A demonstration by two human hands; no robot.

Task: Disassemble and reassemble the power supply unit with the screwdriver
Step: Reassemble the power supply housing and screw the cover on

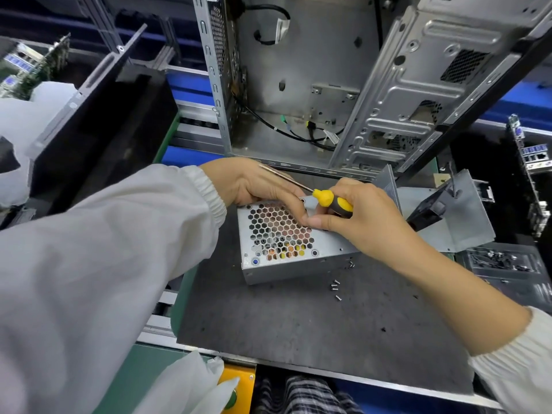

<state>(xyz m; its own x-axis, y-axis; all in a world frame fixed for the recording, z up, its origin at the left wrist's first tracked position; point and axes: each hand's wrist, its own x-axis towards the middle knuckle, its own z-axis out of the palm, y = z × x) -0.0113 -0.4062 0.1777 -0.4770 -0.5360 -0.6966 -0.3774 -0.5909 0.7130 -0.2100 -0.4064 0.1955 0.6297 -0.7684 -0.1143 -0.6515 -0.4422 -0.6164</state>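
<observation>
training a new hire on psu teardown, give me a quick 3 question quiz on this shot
1. True or false: the screwdriver is lying loose on the mat.
2. Where are the loose screws? A) inside the computer case B) on the mat, right of the power supply unit C) in a tray
3. Fill in: the left hand rests on the unit's ___ grille.

Key
1. False: the right hand grips its handle.
2. B
3. honeycomb
</observation>
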